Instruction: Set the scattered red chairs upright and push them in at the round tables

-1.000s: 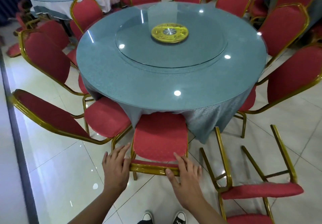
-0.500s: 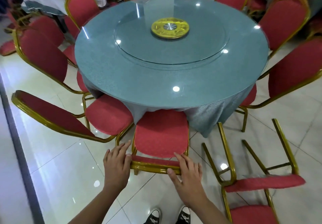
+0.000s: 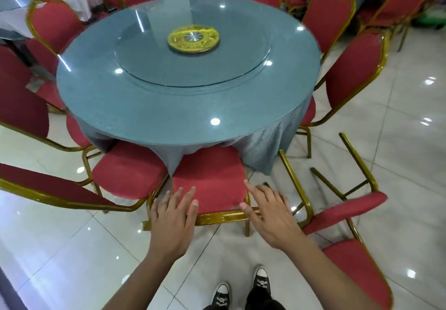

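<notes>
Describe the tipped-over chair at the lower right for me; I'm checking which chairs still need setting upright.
The tipped-over chair lies on the shiny tiled floor, right of the chair being pushed in and just outside the round table. It has a gold-coloured metal frame with red fabric padding. Its seat stands on edge and its legs point up and away toward the table, joined by a crossbar. The red backrest lies toward the bottom right corner. Neither hand touches it; the right hand is nearest.

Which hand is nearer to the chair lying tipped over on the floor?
Right. The right hand is beside the tipped chair, on the pushed-in chair's gold backrest; the left hand is further away.
</notes>
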